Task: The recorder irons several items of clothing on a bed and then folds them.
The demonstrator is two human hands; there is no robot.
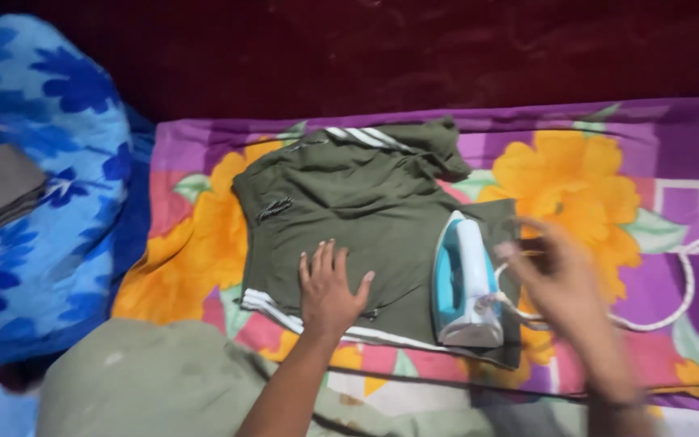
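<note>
- I am looking down past my own lap, where a pale green cloth [147, 380] is covering the near edge of the view; both forearms are reaching out over it toward the work.
- My left hand [329, 291] is lying flat, palm down and fingers spread wide, on the lower part of the olive-green garment [341, 202]; it is gripping nothing, only pressing the fabric so it is staying smooth and not sliding.
- My right hand [564, 283] is blurring in the frame, fingers loosely open, just beside the iron's rear end where the white cord [673, 307] is leaving it; I cannot tell whether it is touching the cord or the iron, and it is closed on nothing I can see.
- The blue and white iron [464, 283] is resting on the right part of the garment, nose pointing away from me, apart from my left hand so the pressing palm is staying clear of it.
- The garment, with 2 or more white stripes along its near hem, is lying folded on the flowered purple and orange blanket [592, 178], which is serving as padding underneath.
- To the left, a blue flowered bundle [58, 194] is sitting aside, off the working area.
- Farthest away, a dark red surface [414, 57] is running behind the blanket.
</note>
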